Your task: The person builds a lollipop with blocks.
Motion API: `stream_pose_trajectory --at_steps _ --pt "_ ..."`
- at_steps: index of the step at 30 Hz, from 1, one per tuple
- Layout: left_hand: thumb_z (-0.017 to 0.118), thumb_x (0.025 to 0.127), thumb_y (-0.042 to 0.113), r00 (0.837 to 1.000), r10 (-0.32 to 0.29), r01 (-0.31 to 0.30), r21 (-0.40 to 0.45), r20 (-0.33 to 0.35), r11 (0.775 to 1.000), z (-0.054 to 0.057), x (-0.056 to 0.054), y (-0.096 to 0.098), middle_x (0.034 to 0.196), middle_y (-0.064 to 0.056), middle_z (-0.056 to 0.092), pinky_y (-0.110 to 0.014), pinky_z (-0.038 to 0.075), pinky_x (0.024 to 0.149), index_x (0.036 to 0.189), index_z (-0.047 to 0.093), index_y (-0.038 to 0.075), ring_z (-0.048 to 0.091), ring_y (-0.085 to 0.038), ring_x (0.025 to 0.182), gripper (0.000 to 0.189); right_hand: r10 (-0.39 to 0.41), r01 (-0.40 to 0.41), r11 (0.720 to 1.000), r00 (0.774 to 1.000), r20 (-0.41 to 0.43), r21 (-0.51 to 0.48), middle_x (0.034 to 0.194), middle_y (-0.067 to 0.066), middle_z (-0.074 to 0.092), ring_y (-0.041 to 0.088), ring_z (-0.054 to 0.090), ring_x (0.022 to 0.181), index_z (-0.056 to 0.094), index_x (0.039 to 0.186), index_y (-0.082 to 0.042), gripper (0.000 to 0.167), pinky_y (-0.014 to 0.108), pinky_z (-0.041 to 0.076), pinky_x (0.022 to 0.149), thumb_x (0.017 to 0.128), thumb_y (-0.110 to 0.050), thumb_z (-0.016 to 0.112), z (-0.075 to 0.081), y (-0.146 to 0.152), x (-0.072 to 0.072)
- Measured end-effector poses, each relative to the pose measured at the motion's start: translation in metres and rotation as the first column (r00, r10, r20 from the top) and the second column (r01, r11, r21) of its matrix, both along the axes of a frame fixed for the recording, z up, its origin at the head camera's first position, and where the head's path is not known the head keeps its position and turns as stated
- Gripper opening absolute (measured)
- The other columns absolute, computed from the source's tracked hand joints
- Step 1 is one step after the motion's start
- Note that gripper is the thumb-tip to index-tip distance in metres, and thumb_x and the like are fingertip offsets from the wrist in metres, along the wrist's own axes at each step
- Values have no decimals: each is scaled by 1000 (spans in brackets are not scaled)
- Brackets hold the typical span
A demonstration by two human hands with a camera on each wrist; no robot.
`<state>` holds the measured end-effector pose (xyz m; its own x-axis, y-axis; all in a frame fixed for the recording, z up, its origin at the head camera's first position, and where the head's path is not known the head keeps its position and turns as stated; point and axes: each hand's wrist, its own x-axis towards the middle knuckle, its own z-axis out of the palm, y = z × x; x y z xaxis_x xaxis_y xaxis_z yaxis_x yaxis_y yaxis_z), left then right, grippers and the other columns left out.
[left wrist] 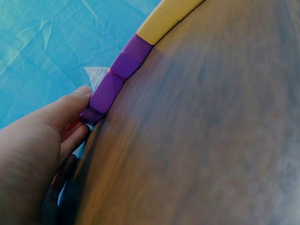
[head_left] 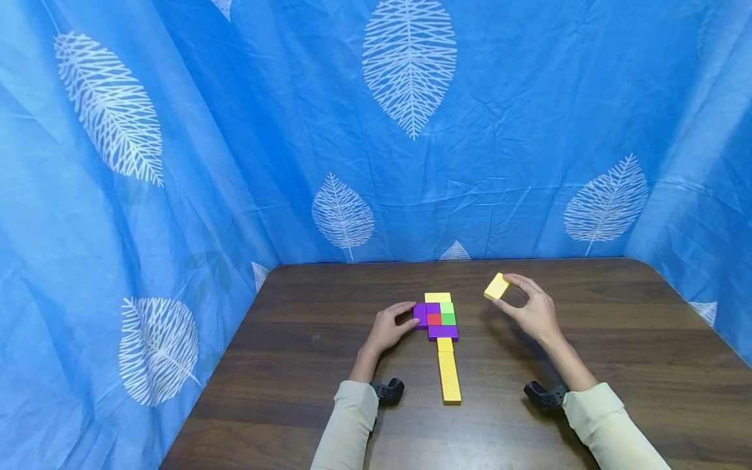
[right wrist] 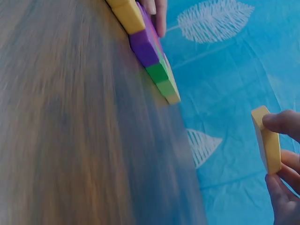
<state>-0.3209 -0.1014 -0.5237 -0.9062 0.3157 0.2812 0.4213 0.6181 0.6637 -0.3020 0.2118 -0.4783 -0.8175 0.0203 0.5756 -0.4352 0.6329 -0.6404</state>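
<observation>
My right hand [head_left: 536, 314] pinches a flat yellow block [head_left: 497, 287] between thumb and fingers, raised above the table; the right wrist view shows its thin edge. My left hand [head_left: 384, 329] grips an upright purple block [head_left: 420, 315] at the left side of a flat arrangement, thumb at its near end and fingers at its far end. Beside it lie a small purple block [head_left: 433, 308], a red block [head_left: 433, 319] and two green blocks, one light [head_left: 446, 307], one darker [head_left: 448, 319]. A yellow block [head_left: 437, 297] tops them, and a wide purple block [head_left: 443, 333] lies below.
A short yellow block [head_left: 445, 344] and a long yellow block [head_left: 449, 377] run from the arrangement toward me on the brown wooden table [head_left: 282, 378]. A blue curtain [head_left: 505, 143] with white leaves hangs behind the table and along its sides.
</observation>
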Motion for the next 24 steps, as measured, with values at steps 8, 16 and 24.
stream_pose_trajectory --at_steps 8,16,24 --pt "62 88 35 1000 -10 10 -5 -19 1000 0 0 0 127 -3 56 -34 37 101 127 58 12 48 -18 121 46 203 -218 972 966 159 87 122 19 55 37 50 113 60 118 1 49 51 41 92 73 -12 77 -11 -19 -10" --pt "62 88 37 1000 -8 7 -9 -18 1000 0 0 1 128 -3 56 -34 37 101 127 57 13 48 -18 121 47 250 -302 940 926 283 159 128 19 51 39 46 118 57 123 -1 52 56 36 95 76 -14 74 -24 -27 -15" --pt "63 88 36 1000 -9 9 -3 -25 1000 -1 -1 1 126 -2 57 -33 37 101 126 58 12 49 -17 120 46 307 -382 905 890 338 186 132 18 49 39 43 121 53 129 -2 56 55 36 96 79 -17 73 -30 -28 -15"
